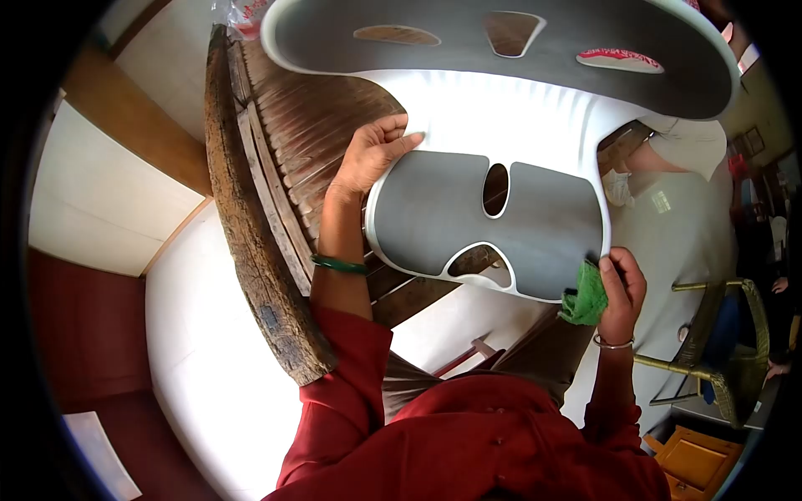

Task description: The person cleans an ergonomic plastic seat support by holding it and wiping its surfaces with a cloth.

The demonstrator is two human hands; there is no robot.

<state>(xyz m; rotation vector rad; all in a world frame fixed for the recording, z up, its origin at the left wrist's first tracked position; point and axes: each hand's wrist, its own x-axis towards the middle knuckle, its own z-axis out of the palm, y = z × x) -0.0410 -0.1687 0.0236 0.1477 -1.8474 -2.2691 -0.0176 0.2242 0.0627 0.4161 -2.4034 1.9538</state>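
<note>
Head view: wiping looks unfinished

A brown slatted wooden table (313,104) lies partly beneath a curved white plastic seat with grey panels (436,210). The left hand (376,156) has its fingers pinching the rim; the right hand (622,292) has its fingers pinching a rumpled green cloth (586,296) at the lower right corner. How much surface is done or left cannot be told.

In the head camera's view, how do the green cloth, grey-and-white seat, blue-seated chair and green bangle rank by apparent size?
1. Grey-and-white seat
2. Blue-seated chair, though farther off
3. Green cloth
4. Green bangle
</note>
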